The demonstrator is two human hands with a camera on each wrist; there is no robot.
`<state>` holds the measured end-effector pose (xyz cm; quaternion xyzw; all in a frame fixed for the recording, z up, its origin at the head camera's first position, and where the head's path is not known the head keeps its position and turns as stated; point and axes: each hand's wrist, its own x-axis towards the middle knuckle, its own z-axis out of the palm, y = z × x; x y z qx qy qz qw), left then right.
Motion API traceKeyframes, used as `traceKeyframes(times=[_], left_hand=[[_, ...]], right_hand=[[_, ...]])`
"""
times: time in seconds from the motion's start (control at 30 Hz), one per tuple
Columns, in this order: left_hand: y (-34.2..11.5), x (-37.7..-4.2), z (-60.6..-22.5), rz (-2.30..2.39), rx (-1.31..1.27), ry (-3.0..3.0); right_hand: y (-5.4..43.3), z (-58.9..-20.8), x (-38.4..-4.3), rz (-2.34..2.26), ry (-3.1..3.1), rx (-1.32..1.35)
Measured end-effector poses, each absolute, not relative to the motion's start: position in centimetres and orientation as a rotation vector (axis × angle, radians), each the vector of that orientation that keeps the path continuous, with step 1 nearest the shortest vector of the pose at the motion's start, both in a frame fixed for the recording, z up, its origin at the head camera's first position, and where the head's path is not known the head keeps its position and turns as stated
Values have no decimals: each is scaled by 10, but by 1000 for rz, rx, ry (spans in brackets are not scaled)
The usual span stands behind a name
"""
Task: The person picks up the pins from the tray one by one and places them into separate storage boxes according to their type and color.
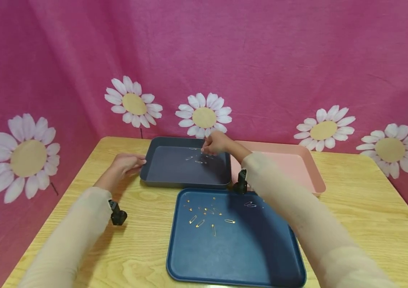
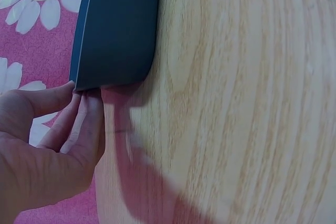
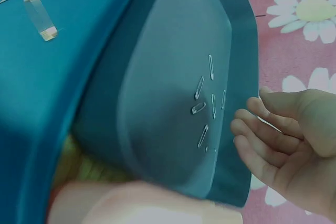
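Note:
My left hand (image 1: 126,163) is at the left side of a dark grey tray (image 1: 164,176). In the left wrist view its thumb is at the tray's rim and its fingers lie against the outer wall, pinching the edge. Over the far right part of that tray is my right hand (image 1: 215,143), its fingers loosely bent and nothing visible between them. Several silver safety pins (image 3: 202,136) lie on the grey tray's floor near these fingers.
A blue tray (image 1: 232,256) in front holds several gold safety pins (image 1: 230,221) and, towards its far right, silver safety pins (image 1: 250,204). Behind my right forearm stands a pink tray (image 1: 312,172). A pink cloth (image 1: 261,60) with daisies hangs behind the wooden table (image 1: 142,248).

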<state>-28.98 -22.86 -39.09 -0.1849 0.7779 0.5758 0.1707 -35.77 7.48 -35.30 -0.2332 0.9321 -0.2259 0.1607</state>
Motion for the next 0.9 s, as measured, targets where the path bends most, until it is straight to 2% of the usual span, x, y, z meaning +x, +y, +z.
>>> traceKeyframes(times=[0.2,0.43,0.9], left_hand=[[-227,-288,-393,1673,-528,2198],[-227,-286,-391,1665,-543,2194],[-227,-286,-387,1661,-529,2189]], right_hand=[[100,-352,-331,-653,2642,-689],[131,-355,-291,-782,2642,-889],[188,-365,-224,-861,2731,-909]])
